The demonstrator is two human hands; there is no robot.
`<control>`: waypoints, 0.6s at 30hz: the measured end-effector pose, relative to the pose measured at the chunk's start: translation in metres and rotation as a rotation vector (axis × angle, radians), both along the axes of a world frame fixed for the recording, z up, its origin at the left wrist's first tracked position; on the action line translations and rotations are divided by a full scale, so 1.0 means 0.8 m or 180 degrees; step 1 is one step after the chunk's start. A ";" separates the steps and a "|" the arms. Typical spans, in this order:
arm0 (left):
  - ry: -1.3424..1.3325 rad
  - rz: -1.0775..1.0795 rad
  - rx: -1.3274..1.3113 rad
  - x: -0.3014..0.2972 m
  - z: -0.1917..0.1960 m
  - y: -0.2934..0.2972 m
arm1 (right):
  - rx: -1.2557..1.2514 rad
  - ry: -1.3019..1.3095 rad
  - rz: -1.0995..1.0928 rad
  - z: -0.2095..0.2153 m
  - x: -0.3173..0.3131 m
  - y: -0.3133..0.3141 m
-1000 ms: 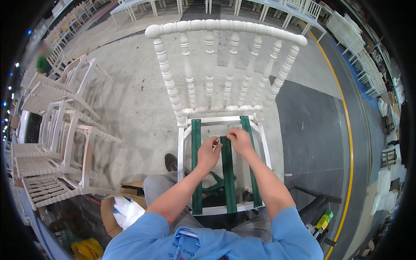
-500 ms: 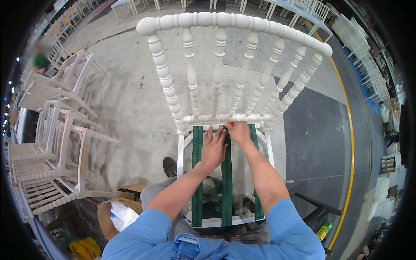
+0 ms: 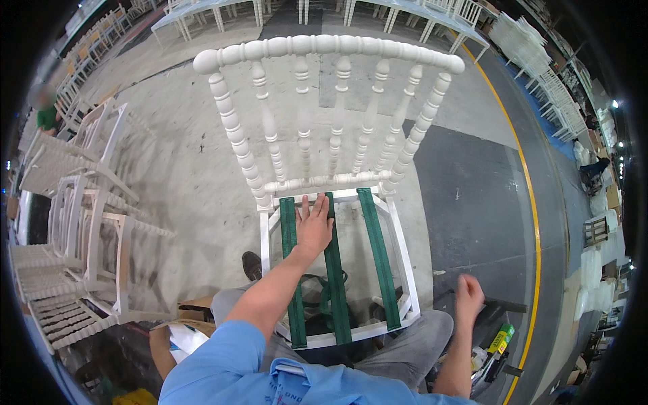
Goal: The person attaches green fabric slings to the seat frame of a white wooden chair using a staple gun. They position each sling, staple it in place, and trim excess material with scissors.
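A white chair frame [image 3: 401,250] with a turned-spindle backrest [image 3: 335,128] stands upright in front of me. Three green webbing straps run front to back across its open seat: a left strap [image 3: 289,250], a middle strap [image 3: 335,283] and a right strap [image 3: 379,260]. My left hand [image 3: 314,228] lies with fingers stretched out on the middle strap's far end, by the back rail. Off to the right of the seat, my right hand [image 3: 468,295] is raised with its fingers curled; whatever they hold, if anything, is hidden. Loose green webbing [image 3: 326,295] hangs below the seat.
White chairs [image 3: 101,250] are piled at the left, beside an open cardboard box [image 3: 162,344]. A green-and-yellow box [image 3: 501,339] and dark tools lie near my right knee. White tables [image 3: 432,17] stand far off; a person [image 3: 46,115] is at the far left.
My right hand has left the middle strap's far end and swung right and nearer to me, beyond the seat. My left hand stays on the strap. The view has shifted slightly.
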State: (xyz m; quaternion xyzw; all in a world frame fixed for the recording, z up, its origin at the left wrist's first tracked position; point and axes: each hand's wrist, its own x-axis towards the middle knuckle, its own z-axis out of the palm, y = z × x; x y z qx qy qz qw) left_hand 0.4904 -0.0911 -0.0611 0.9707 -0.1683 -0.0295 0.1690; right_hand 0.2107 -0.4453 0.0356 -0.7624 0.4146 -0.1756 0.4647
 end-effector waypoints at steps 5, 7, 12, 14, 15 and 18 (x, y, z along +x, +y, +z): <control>0.0068 0.0047 -0.0036 -0.001 0.011 -0.018 | -0.1688 0.2364 -0.1113 0.023 -0.308 -0.060; 0.0169 0.0112 0.0010 -0.002 0.014 -0.015 | -0.1269 0.2946 -0.1444 0.010 -0.362 -0.053; 0.0306 0.0119 -0.0005 -0.005 0.023 -0.017 | -0.0783 0.2737 -0.1632 -0.022 -0.410 -0.052; 0.0366 0.0139 0.0016 -0.005 0.027 -0.010 | -0.0181 0.2525 -0.1496 -0.027 -0.413 -0.062; 0.0397 0.0174 0.0015 -0.005 0.028 -0.003 | 0.0029 0.2138 -0.1650 -0.035 -0.411 -0.064; 0.0349 0.0076 0.0030 -0.006 0.035 -0.014 | 0.0622 0.1032 -0.2069 -0.040 -0.421 -0.058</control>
